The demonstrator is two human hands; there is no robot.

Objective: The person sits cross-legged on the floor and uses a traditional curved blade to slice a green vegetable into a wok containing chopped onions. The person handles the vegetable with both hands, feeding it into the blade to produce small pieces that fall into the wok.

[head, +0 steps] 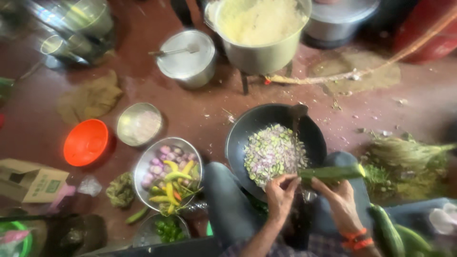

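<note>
My right hand (339, 197) grips a long green gourd (333, 172) that lies level over the near rim of a black wok (238, 143). My left hand (281, 194) pinches the gourd's left end, fingers closed on it. The wok holds a heap of chopped pale green and purple vegetable pieces (273, 152). A dark upright blade (297, 116) rises at the wok's far side. An orange band circles my right wrist. My knees in grey trousers flank the wok.
A steel bowl (143, 166) of small onions and yellow chillies sits left. An orange bowl (86, 142), a steel dish (139, 123), a lidded pot (186, 58), a big pot of rice (259, 28), green gourds (395, 233), a broom (409, 154), a carton (28, 180).
</note>
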